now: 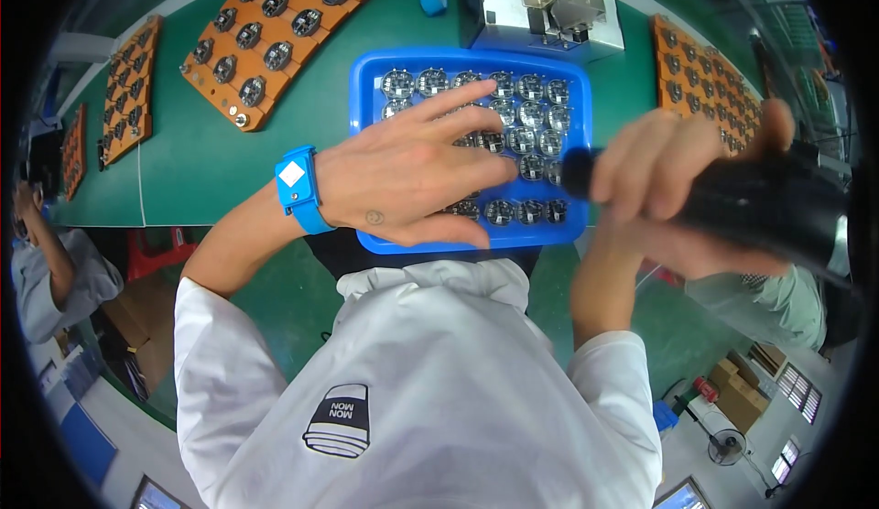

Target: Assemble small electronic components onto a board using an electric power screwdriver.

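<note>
left hand (417,175): fingers splayed over parts (522,140), likely steadying them | right hand (659,166): gripping tool (760,209), tip (577,176) toward tray (549,238)

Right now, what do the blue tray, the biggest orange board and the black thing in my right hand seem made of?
Blue tray: probably glossy plastic, given its smooth, rounded rim. Orange board: maybe matte resin; even colour leaves that open. Black thing: possibly smooth plastic, being evenly dark, but blurred.
</note>
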Action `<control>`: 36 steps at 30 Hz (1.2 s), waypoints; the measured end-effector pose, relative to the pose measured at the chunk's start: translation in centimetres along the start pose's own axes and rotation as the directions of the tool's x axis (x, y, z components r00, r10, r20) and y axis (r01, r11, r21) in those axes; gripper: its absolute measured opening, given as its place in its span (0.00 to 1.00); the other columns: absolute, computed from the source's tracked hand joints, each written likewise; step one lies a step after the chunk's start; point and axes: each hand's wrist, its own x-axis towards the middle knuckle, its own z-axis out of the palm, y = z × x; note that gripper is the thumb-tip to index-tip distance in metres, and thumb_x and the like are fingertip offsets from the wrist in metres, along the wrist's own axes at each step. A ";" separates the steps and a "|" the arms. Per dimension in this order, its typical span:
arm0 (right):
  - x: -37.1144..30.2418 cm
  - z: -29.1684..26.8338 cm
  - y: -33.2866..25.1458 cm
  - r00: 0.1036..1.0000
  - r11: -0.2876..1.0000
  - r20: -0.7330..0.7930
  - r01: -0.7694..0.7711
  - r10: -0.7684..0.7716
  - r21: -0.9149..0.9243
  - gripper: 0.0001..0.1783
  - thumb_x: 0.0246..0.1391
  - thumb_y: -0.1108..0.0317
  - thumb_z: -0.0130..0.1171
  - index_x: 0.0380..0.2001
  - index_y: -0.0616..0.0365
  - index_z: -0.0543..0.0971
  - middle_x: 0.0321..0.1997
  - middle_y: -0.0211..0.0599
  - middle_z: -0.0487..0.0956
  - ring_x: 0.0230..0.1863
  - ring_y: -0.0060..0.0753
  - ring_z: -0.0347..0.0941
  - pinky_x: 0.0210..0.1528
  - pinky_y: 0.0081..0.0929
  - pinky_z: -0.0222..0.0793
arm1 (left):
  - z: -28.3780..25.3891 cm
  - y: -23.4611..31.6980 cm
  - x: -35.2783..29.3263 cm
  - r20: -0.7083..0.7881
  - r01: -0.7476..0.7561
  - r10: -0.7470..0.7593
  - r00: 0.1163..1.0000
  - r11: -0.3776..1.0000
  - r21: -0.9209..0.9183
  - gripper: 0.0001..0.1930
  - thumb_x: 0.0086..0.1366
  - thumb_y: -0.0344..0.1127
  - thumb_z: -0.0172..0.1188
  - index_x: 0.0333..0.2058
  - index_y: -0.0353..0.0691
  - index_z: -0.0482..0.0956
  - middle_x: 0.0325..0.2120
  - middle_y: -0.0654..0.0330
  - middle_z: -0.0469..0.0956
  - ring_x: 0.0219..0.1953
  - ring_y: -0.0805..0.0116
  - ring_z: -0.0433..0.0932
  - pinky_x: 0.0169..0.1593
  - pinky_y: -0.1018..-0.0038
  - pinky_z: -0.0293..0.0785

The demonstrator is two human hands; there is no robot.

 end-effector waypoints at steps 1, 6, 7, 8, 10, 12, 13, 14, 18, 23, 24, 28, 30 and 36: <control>0.6 -0.3 -0.2 1.000 1.000 -0.010 0.028 -0.028 -0.006 0.52 0.56 0.29 0.48 0.70 0.59 0.57 0.25 0.37 0.71 0.22 0.31 0.70 0.24 0.32 0.71 | 0.0 -0.1 0.1 0.024 -0.052 0.052 0.998 0.998 0.019 0.32 0.62 0.63 0.62 0.49 0.37 0.79 0.47 0.52 0.79 0.60 0.45 0.71 0.73 0.44 0.56; 3.4 -1.6 0.0 0.990 0.990 -0.050 0.134 -0.132 0.032 0.62 0.54 0.16 0.45 0.72 0.59 0.58 0.25 0.33 0.69 0.20 0.28 0.67 0.23 0.32 0.70 | 0.2 0.2 0.3 0.028 -0.122 0.120 0.992 0.990 0.065 0.29 0.64 0.61 0.62 0.45 0.37 0.82 0.44 0.57 0.82 0.56 0.48 0.74 0.72 0.42 0.58; 3.4 -1.5 -1.1 0.995 0.996 -0.055 0.082 -0.084 -0.036 0.63 0.51 0.14 0.44 0.72 0.59 0.58 0.27 0.33 0.69 0.20 0.29 0.66 0.25 0.34 0.70 | 0.1 0.3 0.4 0.026 -0.134 0.132 0.991 0.988 0.080 0.28 0.64 0.60 0.62 0.44 0.36 0.82 0.44 0.57 0.81 0.55 0.49 0.75 0.71 0.42 0.59; 3.3 -1.6 -1.3 0.994 0.995 -0.058 0.088 -0.090 -0.039 0.63 0.51 0.14 0.44 0.72 0.59 0.58 0.27 0.33 0.69 0.20 0.29 0.66 0.25 0.34 0.70 | 0.1 0.4 0.5 0.025 -0.145 0.144 0.989 0.985 0.095 0.27 0.63 0.59 0.63 0.42 0.36 0.83 0.44 0.56 0.81 0.54 0.49 0.75 0.71 0.42 0.61; 3.9 -4.0 -0.3 0.989 0.994 -0.099 0.107 -0.109 -0.031 0.63 0.51 0.13 0.43 0.71 0.59 0.59 0.26 0.33 0.69 0.20 0.29 0.67 0.24 0.33 0.70 | -0.2 0.7 0.8 -0.002 -0.158 0.159 0.987 0.983 0.094 0.26 0.63 0.58 0.64 0.40 0.37 0.83 0.44 0.56 0.81 0.53 0.50 0.76 0.70 0.43 0.63; 4.4 -5.3 0.3 0.983 0.992 -0.136 0.125 -0.127 -0.018 0.63 0.51 0.13 0.42 0.70 0.59 0.59 0.25 0.34 0.70 0.19 0.29 0.67 0.24 0.33 0.70 | -0.6 1.4 0.6 -0.031 -0.166 0.170 0.985 0.981 0.095 0.24 0.62 0.57 0.65 0.38 0.37 0.83 0.44 0.56 0.81 0.52 0.51 0.76 0.69 0.43 0.64; 4.8 -5.8 0.8 0.979 0.991 -0.154 0.134 -0.134 -0.013 0.63 0.51 0.13 0.42 0.70 0.59 0.59 0.24 0.34 0.70 0.19 0.29 0.67 0.24 0.32 0.70 | -0.6 1.9 0.2 -0.037 -0.207 0.210 0.977 0.976 0.072 0.23 0.62 0.56 0.66 0.37 0.38 0.83 0.44 0.56 0.81 0.51 0.51 0.77 0.68 0.43 0.66; 4.8 -6.4 0.8 0.975 0.990 -0.173 0.143 -0.142 -0.009 0.63 0.51 0.13 0.41 0.69 0.60 0.59 0.24 0.34 0.70 0.19 0.30 0.67 0.24 0.32 0.70 | -0.4 2.4 -0.1 -0.043 -0.249 0.251 0.967 0.967 0.048 0.22 0.61 0.55 0.67 0.37 0.39 0.82 0.44 0.55 0.81 0.50 0.52 0.77 0.67 0.44 0.68; 5.9 -5.4 2.7 0.963 0.986 -0.226 0.161 -0.147 0.045 0.62 0.51 0.13 0.40 0.68 0.60 0.59 0.22 0.35 0.70 0.18 0.30 0.68 0.23 0.31 0.70 | 0.8 3.4 -0.7 0.013 -0.195 0.195 0.981 0.979 0.059 0.22 0.62 0.55 0.66 0.36 0.40 0.81 0.45 0.56 0.81 0.54 0.51 0.77 0.68 0.45 0.67; 6.0 -2.7 3.5 0.944 0.982 -0.302 0.167 -0.134 0.086 0.62 0.51 0.12 0.37 0.66 0.60 0.60 0.20 0.36 0.71 0.16 0.31 0.68 0.21 0.29 0.70 | 1.1 3.8 -1.2 0.039 -0.145 0.142 0.989 0.984 0.104 0.23 0.61 0.56 0.66 0.38 0.40 0.80 0.46 0.54 0.81 0.55 0.51 0.77 0.68 0.45 0.67; 5.9 -2.0 3.6 0.939 0.981 -0.318 0.169 -0.132 0.093 0.62 0.51 0.12 0.37 0.66 0.61 0.60 0.19 0.36 0.71 0.16 0.31 0.69 0.21 0.29 0.70 | 1.3 3.8 -1.2 0.020 -0.124 0.122 0.992 0.985 0.117 0.23 0.61 0.56 0.66 0.38 0.39 0.79 0.46 0.54 0.81 0.55 0.51 0.77 0.68 0.45 0.67; 6.2 -2.4 4.3 0.919 0.977 -0.376 0.173 -0.115 0.124 0.62 0.51 0.11 0.35 0.64 0.61 0.60 0.17 0.37 0.71 0.15 0.31 0.69 0.20 0.28 0.70 | 1.6 4.5 -1.3 -0.006 -0.036 0.038 0.999 0.988 0.150 0.26 0.59 0.57 0.67 0.40 0.38 0.78 0.46 0.53 0.81 0.56 0.50 0.76 0.68 0.45 0.67; 6.3 -2.2 4.6 0.909 0.974 -0.403 0.175 -0.105 0.142 0.62 0.51 0.11 0.34 0.63 0.61 0.60 0.17 0.38 0.71 0.14 0.31 0.69 0.20 0.27 0.70 | 1.8 4.9 -1.3 -0.010 -0.022 0.024 1.000 0.985 0.171 0.26 0.59 0.57 0.67 0.41 0.38 0.78 0.46 0.53 0.81 0.56 0.50 0.76 0.68 0.45 0.66; 8.5 -1.7 8.1 0.900 0.615 -0.211 0.417 -0.381 0.669 0.61 0.52 0.12 0.34 0.63 0.61 0.61 0.17 0.37 0.71 0.14 0.32 0.68 0.20 0.28 0.70 | 2.1 5.3 -1.1 -0.036 0.021 -0.015 0.999 0.982 0.190 0.27 0.58 0.57 0.67 0.41 0.38 0.78 0.47 0.53 0.81 0.56 0.50 0.76 0.68 0.46 0.66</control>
